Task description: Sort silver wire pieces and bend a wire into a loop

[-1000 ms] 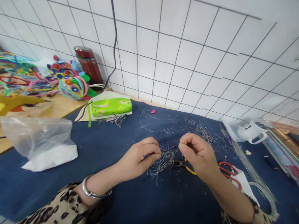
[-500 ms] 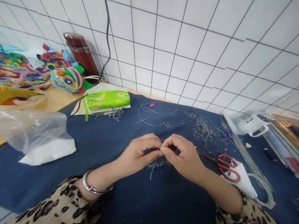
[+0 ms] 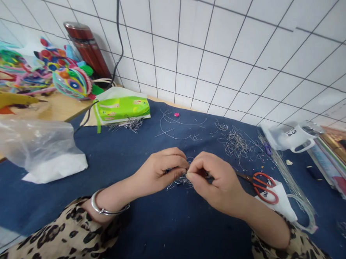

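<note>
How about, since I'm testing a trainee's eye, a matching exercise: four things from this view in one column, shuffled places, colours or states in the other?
1. Left hand
2. Scissors
3. Thermos flask
4. Mug

A. White with dark markings
B. Handles partly over white paper
C. Silver bangle at the wrist
D. Dark red, by the tiled wall

Pairs: 1-C, 2-B, 3-D, 4-A

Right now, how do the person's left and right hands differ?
The left hand has a silver bangle at its wrist; the right hand has a bare wrist. The left hand is nearer the clear plastic bag, the right hand nearer the red-handled scissors.

Both bring thumb and fingertips together above the wire tangle.
</note>
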{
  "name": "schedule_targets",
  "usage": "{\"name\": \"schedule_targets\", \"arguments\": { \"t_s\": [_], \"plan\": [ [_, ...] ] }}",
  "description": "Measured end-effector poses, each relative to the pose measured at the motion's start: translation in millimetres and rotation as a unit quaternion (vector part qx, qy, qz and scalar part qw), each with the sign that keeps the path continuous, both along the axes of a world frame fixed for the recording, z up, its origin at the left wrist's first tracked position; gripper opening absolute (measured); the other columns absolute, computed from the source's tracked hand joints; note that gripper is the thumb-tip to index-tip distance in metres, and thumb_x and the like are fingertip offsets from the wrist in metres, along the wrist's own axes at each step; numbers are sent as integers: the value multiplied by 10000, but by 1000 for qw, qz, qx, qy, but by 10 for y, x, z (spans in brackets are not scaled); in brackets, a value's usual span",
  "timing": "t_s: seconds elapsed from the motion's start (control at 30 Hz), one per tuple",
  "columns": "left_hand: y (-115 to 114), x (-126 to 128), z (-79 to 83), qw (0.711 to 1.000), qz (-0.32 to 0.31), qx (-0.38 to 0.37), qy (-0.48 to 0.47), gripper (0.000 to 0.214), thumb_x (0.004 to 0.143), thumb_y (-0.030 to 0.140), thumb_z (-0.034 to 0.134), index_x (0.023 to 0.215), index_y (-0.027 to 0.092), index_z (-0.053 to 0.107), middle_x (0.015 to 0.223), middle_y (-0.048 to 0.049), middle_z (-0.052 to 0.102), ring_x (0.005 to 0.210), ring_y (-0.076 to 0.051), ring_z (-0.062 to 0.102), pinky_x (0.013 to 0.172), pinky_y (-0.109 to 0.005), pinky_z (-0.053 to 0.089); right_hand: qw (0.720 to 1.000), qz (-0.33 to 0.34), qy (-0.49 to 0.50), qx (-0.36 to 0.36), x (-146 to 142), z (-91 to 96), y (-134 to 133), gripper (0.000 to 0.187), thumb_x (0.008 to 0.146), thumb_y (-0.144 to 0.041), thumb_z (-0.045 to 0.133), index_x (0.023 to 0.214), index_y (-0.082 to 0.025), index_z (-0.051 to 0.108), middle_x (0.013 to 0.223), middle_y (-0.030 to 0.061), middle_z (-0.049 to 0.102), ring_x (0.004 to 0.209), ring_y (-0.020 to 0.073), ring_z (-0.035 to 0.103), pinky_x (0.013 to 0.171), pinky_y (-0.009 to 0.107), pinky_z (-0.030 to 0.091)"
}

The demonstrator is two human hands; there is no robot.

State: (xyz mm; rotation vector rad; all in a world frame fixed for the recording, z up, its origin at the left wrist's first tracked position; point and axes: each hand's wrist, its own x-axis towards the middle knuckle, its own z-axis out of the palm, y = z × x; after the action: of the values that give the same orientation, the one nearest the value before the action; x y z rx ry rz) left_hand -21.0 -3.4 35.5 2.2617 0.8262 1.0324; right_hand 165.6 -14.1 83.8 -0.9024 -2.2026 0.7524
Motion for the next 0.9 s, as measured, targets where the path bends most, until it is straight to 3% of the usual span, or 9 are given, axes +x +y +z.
{"name": "schedule_targets", "arguments": {
  "t_s": [0.1,0.27,0.37,0.67,0.9],
  "plan": [
    [25,-39,-8,1000,3,-5,-14,137,856,176,484,844,157,620,847,-59,602,797,-131,568,698,-242,474,998,-3,-41,39,-15,-112,99,83,814,-204,527,736,-188,549,695,-5,539,665,113,497,619,244,400],
    [113,-154,21,999,40,-13,-34,136,850,229,518,859,167,639,836,-58,634,817,-148,578,737,-273,478,995,-95,-12,24,94,-202,280,104,842,-226,496,781,-196,575,757,2,577,692,116,516,643,249,405],
    [172,-220,15,997,53,-31,-54,128,843,227,535,860,165,647,851,-61,637,832,-151,578,765,-285,473,993,-115,7,12,144,-299,363,100,845,-240,500,807,-196,582,770,5,577,702,121,519,650,252,405],
    [317,-284,-86,993,58,-66,-75,133,839,233,546,876,170,657,888,-70,640,861,-161,581,782,-303,469,989,-104,102,25,77,-687,387,101,845,-193,466,836,-190,567,780,18,554,702,129,510,659,267,424],
    [342,-260,-125,992,59,-89,-74,128,842,218,541,881,167,653,906,-72,637,874,-154,580,786,-295,473,990,-71,116,23,156,-809,396,136,822,-141,450,890,-196,555,789,23,549,700,131,504,668,287,443]
  ]
}}
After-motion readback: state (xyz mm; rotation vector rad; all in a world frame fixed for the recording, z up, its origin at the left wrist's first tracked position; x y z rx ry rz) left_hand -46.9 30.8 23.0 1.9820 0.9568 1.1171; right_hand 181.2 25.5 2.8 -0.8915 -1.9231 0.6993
